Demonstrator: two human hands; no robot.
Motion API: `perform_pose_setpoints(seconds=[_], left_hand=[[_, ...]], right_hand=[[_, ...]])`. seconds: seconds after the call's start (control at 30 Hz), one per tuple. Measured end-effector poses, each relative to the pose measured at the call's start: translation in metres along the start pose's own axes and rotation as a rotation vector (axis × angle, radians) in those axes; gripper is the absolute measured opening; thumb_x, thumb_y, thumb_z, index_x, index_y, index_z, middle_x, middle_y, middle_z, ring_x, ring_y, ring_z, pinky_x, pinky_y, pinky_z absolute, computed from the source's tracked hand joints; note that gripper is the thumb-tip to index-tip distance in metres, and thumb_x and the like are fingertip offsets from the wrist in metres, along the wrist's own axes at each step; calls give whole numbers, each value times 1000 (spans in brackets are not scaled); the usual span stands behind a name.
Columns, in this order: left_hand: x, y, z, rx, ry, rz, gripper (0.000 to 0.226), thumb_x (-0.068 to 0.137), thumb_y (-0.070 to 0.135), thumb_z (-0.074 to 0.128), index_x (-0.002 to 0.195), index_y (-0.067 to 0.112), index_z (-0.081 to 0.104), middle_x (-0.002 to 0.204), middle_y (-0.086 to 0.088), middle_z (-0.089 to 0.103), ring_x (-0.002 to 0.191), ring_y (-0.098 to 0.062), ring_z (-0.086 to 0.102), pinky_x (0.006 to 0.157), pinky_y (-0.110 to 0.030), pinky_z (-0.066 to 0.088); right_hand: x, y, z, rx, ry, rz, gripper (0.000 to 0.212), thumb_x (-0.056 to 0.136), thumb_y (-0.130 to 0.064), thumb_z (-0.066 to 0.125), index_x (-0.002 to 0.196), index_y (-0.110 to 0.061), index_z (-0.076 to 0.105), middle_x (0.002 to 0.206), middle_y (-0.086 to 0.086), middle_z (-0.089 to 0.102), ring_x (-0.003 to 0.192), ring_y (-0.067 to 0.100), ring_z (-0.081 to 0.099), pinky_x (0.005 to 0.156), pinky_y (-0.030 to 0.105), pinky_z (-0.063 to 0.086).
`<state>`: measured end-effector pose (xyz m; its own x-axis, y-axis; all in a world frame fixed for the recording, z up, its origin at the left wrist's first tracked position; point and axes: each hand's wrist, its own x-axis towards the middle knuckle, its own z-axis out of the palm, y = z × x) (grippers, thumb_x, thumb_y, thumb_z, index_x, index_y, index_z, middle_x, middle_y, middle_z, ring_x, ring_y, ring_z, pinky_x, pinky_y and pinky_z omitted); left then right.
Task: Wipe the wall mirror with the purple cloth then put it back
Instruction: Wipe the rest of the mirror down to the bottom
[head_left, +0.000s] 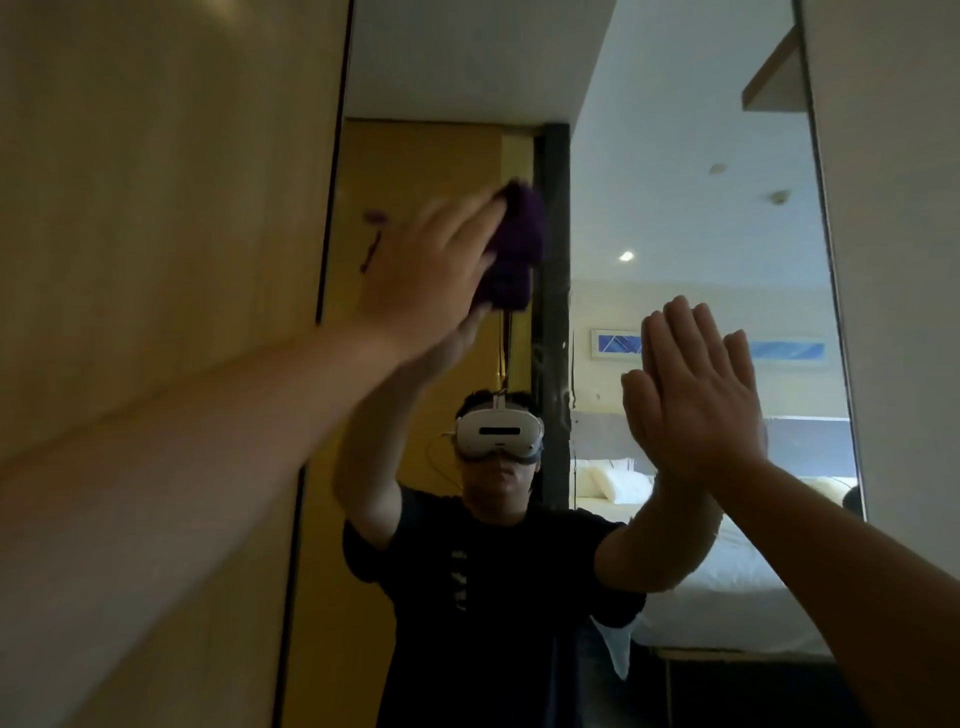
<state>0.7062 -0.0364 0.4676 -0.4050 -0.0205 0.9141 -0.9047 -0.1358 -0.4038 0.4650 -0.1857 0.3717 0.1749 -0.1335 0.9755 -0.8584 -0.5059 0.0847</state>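
Observation:
The wall mirror (675, 208) fills the middle of the view, between a wooden panel on the left and a pale wall on the right. My left hand (426, 280) reaches up to the mirror's upper left and holds the bunched purple cloth (517, 244) against the glass; both are blurred by motion. My right hand (696, 395) lies flat on the glass lower to the right, fingers straight and pointing up, meeting its own reflection. The mirror shows a person in a dark shirt wearing a white headset.
A light wooden wall panel (156, 260) runs along the mirror's dark left edge. A pale wall (904, 260) borders its right side. The reflection shows a bed with white linen (727, 582), pillows and a wooden door behind me.

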Motion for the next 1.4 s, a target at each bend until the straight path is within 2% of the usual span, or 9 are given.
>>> perform_pose_setpoints(seconds=[0.13,0.27,0.4,0.67,0.9,1.07,1.27,1.33,1.4], left_hand=[[79,8,9,5,-91,-42,45,105,25,40,147,10,42,153,-7,42,140,-29,38,115,-40,26],[71,17,37,67,-246,-6,50,107,32,32,154,12,29,162,-7,24,150,-25,18,121,-41,11],[18,35,44,37,-190,29,52,105,38,31,150,12,38,158,-8,34,147,-25,28,120,-42,17],[-140,97,31,-27,-287,184,54,104,43,40,149,12,41,157,-8,37,145,-27,33,118,-48,28],[-190,120,31,-27,-314,235,53,104,40,39,150,14,39,158,-7,35,145,-28,34,114,-48,34],[-197,119,34,-50,-289,269,47,105,29,40,150,15,41,158,-7,37,143,-29,37,111,-48,39],[-176,109,28,-138,-183,327,44,108,16,23,139,14,55,146,-7,52,128,-28,54,97,-42,46],[-160,108,31,-163,-88,258,36,106,14,37,135,11,57,142,-9,55,124,-28,55,96,-42,44],[-134,108,37,-152,25,132,36,95,9,60,131,6,59,137,-12,58,119,-28,55,96,-42,43]], right_hand=[[1,1,1,8,17,-8,73,99,-57,1,157,-16,19,166,8,9,154,24,-1,123,52,5],[0,3,2,24,27,-16,72,99,-57,3,158,-18,17,167,6,7,154,22,-3,123,51,3],[0,2,1,46,30,-29,67,101,-54,13,156,-17,21,166,8,10,154,24,0,123,52,5],[-3,14,-2,147,64,-87,59,101,-46,25,148,-12,38,160,12,28,151,30,17,120,56,15],[-24,27,-12,144,83,31,65,98,-52,22,148,-12,33,163,15,19,153,29,9,122,52,7],[-33,52,-16,63,95,155,69,97,-50,22,151,-8,28,163,18,17,152,30,9,122,55,10],[-34,80,-8,27,32,172,72,99,-54,12,155,-10,22,165,14,14,153,27,6,123,52,9],[-34,78,-7,30,44,165,69,99,-52,11,153,-10,26,163,14,18,153,29,8,122,53,12],[-33,76,-9,31,42,169,65,99,-48,13,150,-11,28,162,14,21,152,30,10,121,54,14]])
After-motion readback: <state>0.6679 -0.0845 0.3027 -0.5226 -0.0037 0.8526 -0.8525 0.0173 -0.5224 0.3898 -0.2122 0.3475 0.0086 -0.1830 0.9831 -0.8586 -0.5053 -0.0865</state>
